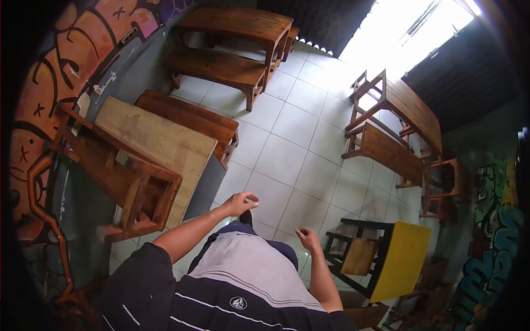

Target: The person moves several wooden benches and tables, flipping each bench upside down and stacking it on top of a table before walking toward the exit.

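Note:
My left hand (241,204) hangs in front of me over the tiled floor, its fingers loosely bent and slightly apart, with nothing visible in it. A light wooden tabletop (165,135) lies to its left, not touched by it. Lower and to the right, my right hand (308,240) hangs by my thigh with fingers loosely curled and a small dark gap at the tips. No held object can be made out there. Nearest to this hand is a small black-framed chair (359,256) with a wooden seat, beside a yellow tabletop (406,259).
Wooden tables (237,25) and benches (221,66) stand at the back left. Another wooden table (411,105) and bench (386,146) are on the right. An upturned bench (149,198) rests on the light tabletop. White floor tiles (281,151) run between the rows toward a bright opening.

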`<state>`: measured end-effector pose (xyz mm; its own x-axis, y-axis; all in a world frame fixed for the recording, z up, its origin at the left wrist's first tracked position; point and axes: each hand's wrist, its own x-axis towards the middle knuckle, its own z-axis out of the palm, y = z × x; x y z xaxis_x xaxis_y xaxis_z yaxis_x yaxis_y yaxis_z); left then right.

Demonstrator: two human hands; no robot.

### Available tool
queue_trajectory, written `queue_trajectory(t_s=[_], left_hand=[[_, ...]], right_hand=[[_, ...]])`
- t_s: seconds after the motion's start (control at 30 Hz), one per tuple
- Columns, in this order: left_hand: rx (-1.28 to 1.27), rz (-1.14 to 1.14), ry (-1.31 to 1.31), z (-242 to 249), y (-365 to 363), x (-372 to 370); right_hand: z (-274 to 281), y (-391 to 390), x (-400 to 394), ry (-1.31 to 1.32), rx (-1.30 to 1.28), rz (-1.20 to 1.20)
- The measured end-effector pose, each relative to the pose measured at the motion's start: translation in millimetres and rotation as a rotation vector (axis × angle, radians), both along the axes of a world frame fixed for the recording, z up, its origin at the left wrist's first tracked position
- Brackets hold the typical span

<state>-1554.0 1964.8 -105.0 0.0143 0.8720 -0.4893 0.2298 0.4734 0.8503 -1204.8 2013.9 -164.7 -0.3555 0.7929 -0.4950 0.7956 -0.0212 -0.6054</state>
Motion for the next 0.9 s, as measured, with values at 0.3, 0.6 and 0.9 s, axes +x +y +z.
queue_trajectory(t_s=[0.3, 0.6, 0.9], left_hand=[[0.226, 0.169, -0.057, 22, 149, -23], [0.243, 0.501, -0.080, -6, 229, -42], [0.228, 0.716, -0.025, 20, 256, -53]], right_hand=[[-41, -38, 211, -0.347, -0.270, -0.528], [-35, 216, 105, -0.242, -0.199, -0.027], [37, 519, -119, 0.082, 0.089, 0.341]])
